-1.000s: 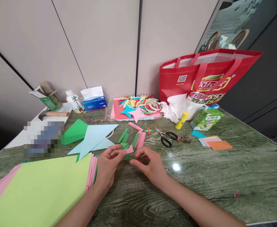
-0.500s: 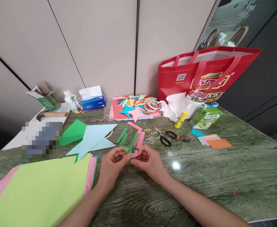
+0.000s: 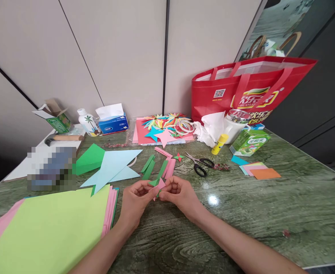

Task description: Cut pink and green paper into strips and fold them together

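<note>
Between my two hands is a small folded paper piece (image 3: 157, 187) in pink and green, with pointed ends. My left hand (image 3: 135, 196) pinches its left side between thumb and fingers. On the other side, the thumb and fingers of my right hand (image 3: 180, 194) close on its right edge; the fingertips partly hide it. Just beyond lie folded green strips (image 3: 148, 169) and pink strips (image 3: 170, 167). A small red and green paper star (image 3: 179, 156) rests beside black-handled scissors (image 3: 200, 164).
A stack of coloured paper (image 3: 55, 224) lies at the left, below a light blue paper star (image 3: 110, 163). Farther back are a tissue box (image 3: 113, 123), finished paper stars (image 3: 163, 135), a yellow glue stick (image 3: 220, 144), a white mug (image 3: 233, 127) and a red bag (image 3: 213, 95). Small paper sheets (image 3: 266, 173) lie at right.
The pink part of the folded piece has turned, and its point now tilts up to the right. Both hands stay in nearly the same place.
</note>
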The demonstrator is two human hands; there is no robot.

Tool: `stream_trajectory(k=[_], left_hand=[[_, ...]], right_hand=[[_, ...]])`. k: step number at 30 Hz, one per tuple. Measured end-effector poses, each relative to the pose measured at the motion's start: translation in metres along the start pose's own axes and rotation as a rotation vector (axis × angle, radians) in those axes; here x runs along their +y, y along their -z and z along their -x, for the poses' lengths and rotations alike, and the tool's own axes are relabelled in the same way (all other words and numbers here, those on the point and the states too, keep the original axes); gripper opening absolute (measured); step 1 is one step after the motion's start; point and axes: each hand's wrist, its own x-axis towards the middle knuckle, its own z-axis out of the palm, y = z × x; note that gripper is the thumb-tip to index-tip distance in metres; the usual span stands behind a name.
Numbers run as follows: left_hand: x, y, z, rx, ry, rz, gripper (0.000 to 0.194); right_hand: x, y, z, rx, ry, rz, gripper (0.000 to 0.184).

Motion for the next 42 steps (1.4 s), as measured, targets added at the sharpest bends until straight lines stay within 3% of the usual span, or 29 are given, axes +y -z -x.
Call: stream_trajectory(k=[16,26,34,37,42], left_hand=[[-0.001,-0.001,0.0005,0.025,0.002,0.104,0.021],[-0.0023,0.0006,0.002,-0.036,-0.037,0.13,0.017],[0.0027,-0.0042,0.0029,-0.071,-0.015,0.134,0.013],[0.0064,-0.0046,0.0037,-0.082,0.025,0.127,0.013],[0.0053,0.0011,-0.0007,-0.097,0.065,0.132,0.017]], right_hand=[[-0.001,-0.0012,0.0016,-0.045,-0.009,-0.113,0.025],[-0.0003,-0.0005,0.0001,-0.064,0.022,0.085,0.029],[0.0044,0.001,-0.0023,-0.101,0.055,0.06,0.034],[0.0044,0.0021,-0.0007,-0.052,0.215,0.238,0.022],[0.0057,0.0069,0.0038,-0.075,0.668,0.752,0.006]])
